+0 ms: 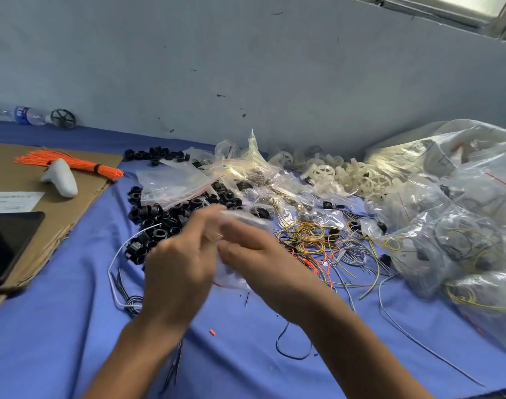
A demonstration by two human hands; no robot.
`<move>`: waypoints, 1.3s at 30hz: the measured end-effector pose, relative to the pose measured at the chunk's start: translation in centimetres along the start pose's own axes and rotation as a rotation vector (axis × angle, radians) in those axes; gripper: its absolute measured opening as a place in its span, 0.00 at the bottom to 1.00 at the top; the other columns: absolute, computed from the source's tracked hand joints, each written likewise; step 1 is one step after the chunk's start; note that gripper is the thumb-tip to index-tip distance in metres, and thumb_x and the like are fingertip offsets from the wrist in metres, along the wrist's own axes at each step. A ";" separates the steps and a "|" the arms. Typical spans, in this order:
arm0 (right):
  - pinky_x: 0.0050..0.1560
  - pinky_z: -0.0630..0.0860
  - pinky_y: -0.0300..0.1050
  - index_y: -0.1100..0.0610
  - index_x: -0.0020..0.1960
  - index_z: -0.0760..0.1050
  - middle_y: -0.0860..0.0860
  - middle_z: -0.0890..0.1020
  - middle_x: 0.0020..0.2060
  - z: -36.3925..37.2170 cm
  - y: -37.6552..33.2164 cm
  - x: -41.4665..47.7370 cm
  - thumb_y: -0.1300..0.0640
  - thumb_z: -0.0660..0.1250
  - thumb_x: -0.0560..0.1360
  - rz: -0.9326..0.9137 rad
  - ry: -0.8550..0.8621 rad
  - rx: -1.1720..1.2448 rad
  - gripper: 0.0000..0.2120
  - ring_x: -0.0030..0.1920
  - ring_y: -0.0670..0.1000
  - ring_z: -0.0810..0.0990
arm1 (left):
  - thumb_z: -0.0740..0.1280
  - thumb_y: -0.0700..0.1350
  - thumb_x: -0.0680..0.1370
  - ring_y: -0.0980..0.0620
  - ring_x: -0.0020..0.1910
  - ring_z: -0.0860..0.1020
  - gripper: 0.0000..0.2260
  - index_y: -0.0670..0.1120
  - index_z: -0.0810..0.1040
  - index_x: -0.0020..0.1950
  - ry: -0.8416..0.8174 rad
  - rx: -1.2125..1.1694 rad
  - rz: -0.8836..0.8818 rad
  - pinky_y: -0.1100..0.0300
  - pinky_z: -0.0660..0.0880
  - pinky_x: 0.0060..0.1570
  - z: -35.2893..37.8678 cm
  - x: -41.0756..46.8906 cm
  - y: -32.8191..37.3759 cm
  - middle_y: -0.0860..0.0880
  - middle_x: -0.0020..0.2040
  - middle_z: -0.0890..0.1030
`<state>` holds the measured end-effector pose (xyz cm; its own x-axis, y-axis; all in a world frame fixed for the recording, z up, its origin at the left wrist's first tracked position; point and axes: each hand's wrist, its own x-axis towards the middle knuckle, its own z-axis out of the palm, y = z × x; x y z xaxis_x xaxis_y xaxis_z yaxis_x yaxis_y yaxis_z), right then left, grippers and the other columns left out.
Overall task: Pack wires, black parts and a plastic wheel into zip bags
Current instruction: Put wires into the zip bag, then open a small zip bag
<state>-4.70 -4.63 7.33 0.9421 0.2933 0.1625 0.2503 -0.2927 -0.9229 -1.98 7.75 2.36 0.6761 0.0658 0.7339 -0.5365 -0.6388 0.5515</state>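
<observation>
**Held item.** One clear zip bag [247, 223] is held above the surface [73, 326], grasped from both sides: the left hand [182, 266] pinches one edge and the right hand [254, 254] is closed on the other. Finger detail is lost to motion blur. The contents of the bag cannot be told.

**Governing relation.** The long axis of the bag runs from near to far. A red strip shows at the near end, so the mouth is judged to face the person – not confirmed.

**Supply positions, relative to the bag.**
- Black parts [159, 223]: just left and beyond – nearer the left hand.
- Wires [312, 243]: just right, nearer the right hand.
- Plastic wheels [364, 180]: right and well beyond.
</observation>
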 end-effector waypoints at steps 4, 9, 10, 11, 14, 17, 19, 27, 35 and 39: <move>0.56 0.77 0.54 0.49 0.63 0.78 0.52 0.83 0.53 -2.7 -1.1 -5.3 0.57 0.60 0.81 -0.268 0.040 -0.090 0.14 0.54 0.56 0.80 | 0.53 0.58 0.84 0.51 0.31 0.74 0.16 0.55 0.78 0.60 0.234 -0.205 -0.203 0.54 0.71 0.32 -1.5 2.3 -3.3 0.55 0.36 0.77; 0.49 0.78 0.49 0.48 0.53 0.81 0.44 0.85 0.46 -5.1 5.9 -9.0 0.64 0.62 0.79 -0.009 0.336 -0.192 0.14 0.48 0.45 0.82 | 0.54 0.56 0.83 0.57 0.24 0.65 0.20 0.44 0.80 0.52 0.495 -0.410 -0.391 0.59 0.63 0.26 -4.1 4.3 -4.9 0.52 0.33 0.76; 0.49 0.78 0.52 0.48 0.51 0.81 0.44 0.85 0.45 -5.1 7.7 -9.6 0.66 0.63 0.79 0.053 0.359 -0.207 0.15 0.47 0.45 0.82 | 0.54 0.56 0.84 0.57 0.24 0.64 0.19 0.47 0.78 0.46 0.504 -0.414 -0.432 0.63 0.62 0.25 -4.3 4.3 -5.1 0.55 0.29 0.73; 0.50 0.78 0.54 0.47 0.50 0.81 0.44 0.85 0.45 -5.0 9.1 -10.1 0.66 0.63 0.78 0.104 0.381 -0.216 0.15 0.47 0.46 0.82 | 0.54 0.56 0.84 0.58 0.23 0.64 0.17 0.51 0.72 0.40 0.497 -0.410 -0.459 0.66 0.61 0.25 -4.4 4.3 -5.3 0.57 0.26 0.71; 0.50 0.77 0.45 0.45 0.48 0.81 0.42 0.84 0.44 -4.2 11.7 -10.9 0.63 0.65 0.78 0.148 0.425 -0.284 0.13 0.47 0.45 0.81 | 0.54 0.54 0.85 0.58 0.23 0.65 0.15 0.51 0.68 0.41 0.520 -0.380 -0.439 0.67 0.62 0.25 -4.3 4.1 -5.4 0.55 0.27 0.68; 0.43 0.71 0.32 0.44 0.49 0.81 0.39 0.83 0.45 -3.4 12.0 -10.8 0.61 0.66 0.78 0.103 0.436 -0.398 0.12 0.45 0.43 0.80 | 0.55 0.55 0.84 0.57 0.23 0.66 0.19 0.43 0.79 0.54 0.574 -0.414 -0.409 0.62 0.63 0.26 -4.0 3.9 -4.9 0.52 0.31 0.70; 0.46 0.69 0.30 0.46 0.51 0.81 0.38 0.82 0.47 -3.1 11.8 -9.9 0.61 0.66 0.78 0.058 0.432 -0.494 0.11 0.48 0.41 0.78 | 0.55 0.56 0.83 0.58 0.23 0.67 0.21 0.42 0.79 0.58 0.571 -0.425 -0.376 0.63 0.64 0.26 -3.7 3.9 -4.8 0.54 0.32 0.73; 0.62 0.66 0.50 0.55 0.61 0.75 0.50 0.81 0.57 -3.8 10.6 0.8 0.59 0.61 0.79 -0.009 0.338 -0.857 0.12 0.61 0.55 0.72 | 0.53 0.54 0.85 0.54 0.25 0.69 0.17 0.44 0.76 0.54 0.485 -0.425 -0.231 0.62 0.66 0.28 -2.7 3.8 -4.7 0.39 0.47 0.83; 0.66 0.63 0.50 0.55 0.62 0.74 0.52 0.74 0.66 -2.1 15.0 4.3 0.50 0.53 0.82 0.134 0.347 -1.120 0.16 0.67 0.56 0.67 | 0.53 0.55 0.85 0.47 0.28 0.72 0.16 0.48 0.77 0.56 0.400 -0.380 -0.228 0.56 0.68 0.32 -2.3 3.2 -4.1 0.45 0.44 0.82; 0.61 0.66 0.51 0.60 0.54 0.78 0.56 0.77 0.60 -2.1 15.2 3.8 0.56 0.60 0.80 -0.001 0.488 -1.009 0.11 0.59 0.61 0.72 | 0.53 0.54 0.85 0.45 0.32 0.74 0.18 0.45 0.78 0.58 0.349 -0.335 -0.219 0.51 0.72 0.37 -1.7 2.7 -3.6 0.44 0.41 0.79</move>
<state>3.18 -9.84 -5.34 0.8729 -0.0293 0.4870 0.1087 -0.9614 -0.2528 0.89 11.58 3.00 0.6128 0.4575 0.6444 -0.5722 -0.3055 0.7611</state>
